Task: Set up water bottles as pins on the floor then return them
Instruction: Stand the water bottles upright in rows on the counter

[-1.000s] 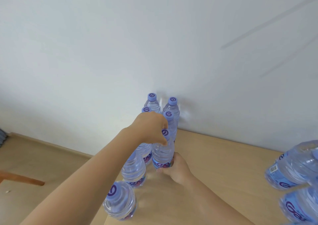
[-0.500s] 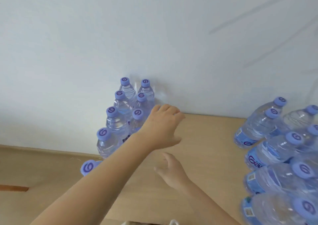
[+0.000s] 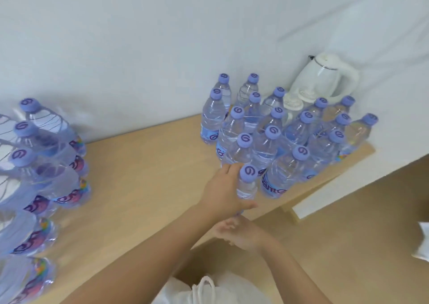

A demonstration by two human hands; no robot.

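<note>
A clear water bottle (image 3: 247, 187) with a purple cap stands at the front of a dense group of upright bottles (image 3: 274, 138) on the right half of the wooden table (image 3: 144, 178). My left hand (image 3: 221, 194) grips this front bottle around its upper body, just below the cap. My right hand (image 3: 241, 233) hovers lower, at the table's front edge under the bottle, fingers loosely curled; whether it touches the bottle's base is hidden. A second group of bottles (image 3: 46, 155) fills the table's left side, blurred.
A white electric kettle (image 3: 325, 78) sits against the white wall behind the right group. The table's right end stops near the outermost bottles. Wooden floor (image 3: 348, 234) lies below. A white object (image 3: 421, 243) shows at the right edge.
The view swung right from the left bottle group to the right group. My left hand, open half a second ago, now grips the front bottle. My right hand dropped to the table edge.
</note>
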